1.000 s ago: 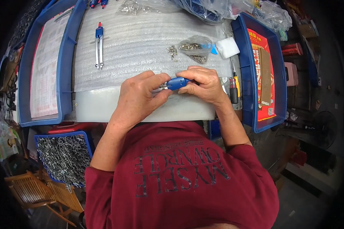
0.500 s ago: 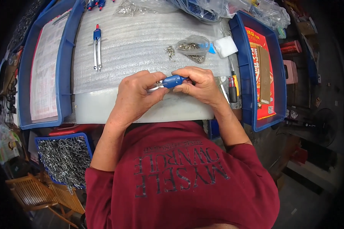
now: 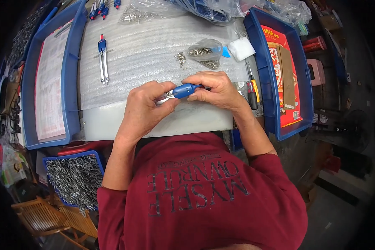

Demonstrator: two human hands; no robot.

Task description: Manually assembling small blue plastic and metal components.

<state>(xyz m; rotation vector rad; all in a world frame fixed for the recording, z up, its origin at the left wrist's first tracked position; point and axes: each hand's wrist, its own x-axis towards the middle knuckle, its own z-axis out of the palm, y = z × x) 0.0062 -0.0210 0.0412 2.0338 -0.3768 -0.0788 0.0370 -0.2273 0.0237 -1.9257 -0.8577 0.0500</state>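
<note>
Both hands hold one drawing compass (image 3: 184, 90) with a blue head, level above the near edge of the worktable. My left hand (image 3: 148, 102) is closed round its silver leg end. My right hand (image 3: 214, 89) pinches the other end of the blue head, and its fingers hide the tip. Farther off to the left, another compass (image 3: 102, 60) with a blue head, red tip and silver legs lies on the foam sheet (image 3: 141, 48). Beyond my right hand sits a clear bag of small metal screws (image 3: 204, 52), with a loose pile of screws (image 3: 181, 59) beside it.
Blue trays stand at the left (image 3: 71, 79) and right (image 3: 275, 104). Screwdrivers (image 3: 253, 89) and a white foam block (image 3: 241, 48) lie by the right tray. Below left is a bin of metal parts (image 3: 74, 177). More compasses (image 3: 99, 8) and plastic bags (image 3: 212, 8) are at the back.
The view has shifted slightly. Both hands keep their grip on the compass, which has hardly moved; a little more of its silver part shows by my left fingers.
</note>
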